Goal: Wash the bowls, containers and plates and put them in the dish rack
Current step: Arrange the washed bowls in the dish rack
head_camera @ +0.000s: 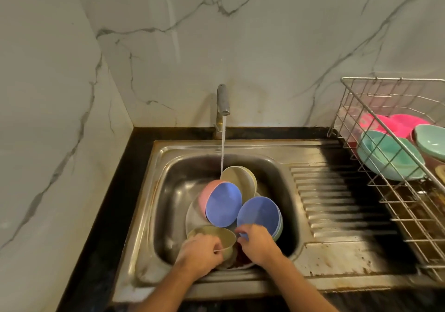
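Gripping the beige bowl [212,238] at the sink's [154,191] front edge, left hand [201,251] should tilt it streamward; right hand [258,244] pinches a blue plate [260,213].

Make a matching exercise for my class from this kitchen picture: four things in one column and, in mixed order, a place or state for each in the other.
Things:
1. tap
2. beige bowl
3. teal bowl
4. blue plate

Places or states:
A. leaning among the dishes in the sink
B. running water
C. gripped by the left hand
D. sitting in the dish rack

Pairs: 1-B, 2-C, 3-D, 4-A
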